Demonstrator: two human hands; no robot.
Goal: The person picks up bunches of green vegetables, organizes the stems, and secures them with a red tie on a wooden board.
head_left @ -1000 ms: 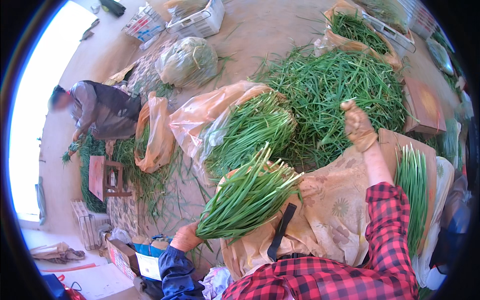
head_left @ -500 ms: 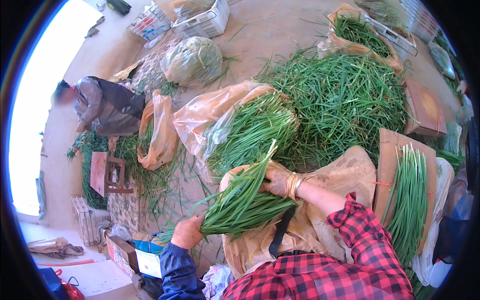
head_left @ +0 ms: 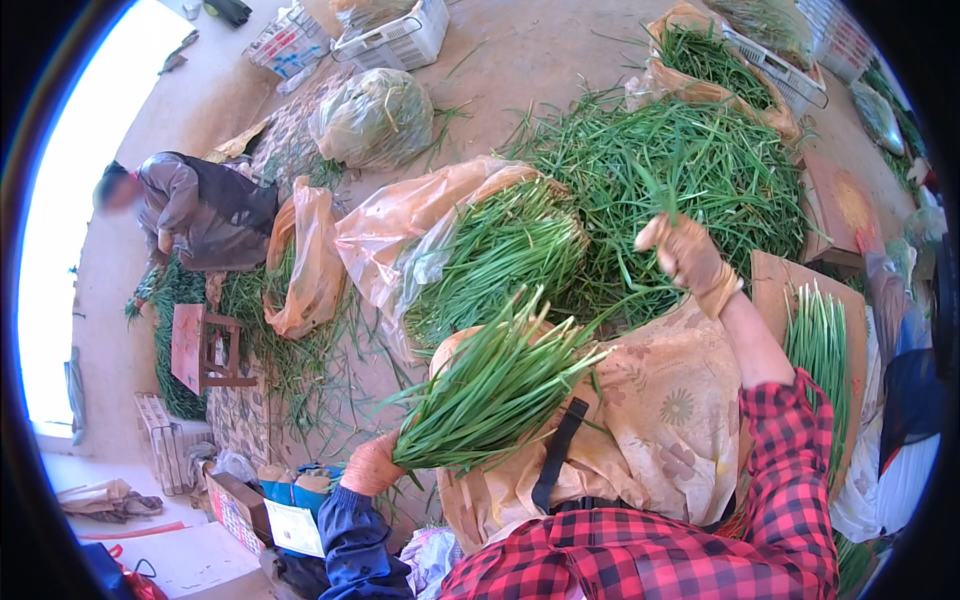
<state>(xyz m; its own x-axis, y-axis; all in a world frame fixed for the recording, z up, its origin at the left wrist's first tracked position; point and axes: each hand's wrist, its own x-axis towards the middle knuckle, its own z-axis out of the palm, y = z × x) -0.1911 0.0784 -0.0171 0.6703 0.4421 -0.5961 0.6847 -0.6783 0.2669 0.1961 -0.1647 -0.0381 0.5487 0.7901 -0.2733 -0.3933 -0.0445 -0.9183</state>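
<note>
My left hand (head_left: 372,464) is closed around the leafy end of a thick bunch of garlic chives (head_left: 490,395), whose pale cut ends fan out to the upper right over my lap. My right hand (head_left: 690,258), with tan bands at the wrist, is raised off the bunch at the near edge of the big loose chive pile (head_left: 690,160). Its fingers are pinched, and a few blurred green blades stick up from them. A tan flowered apron (head_left: 660,400) covers my lap. On a brown board (head_left: 775,275) to my right lies a neat row of chives (head_left: 818,350).
Ahead, an orange plastic bag (head_left: 430,210) lies open around stacked chives (head_left: 500,250). A co-worker (head_left: 205,210) bends over greens at the left, near a small wooden stool (head_left: 205,345). A brown box (head_left: 840,210) and white crates (head_left: 400,38) stand farther off.
My right hand has left the bunch and moved up and right to the loose pile with a few blades. The bunch, still in my left hand, has spread out.
</note>
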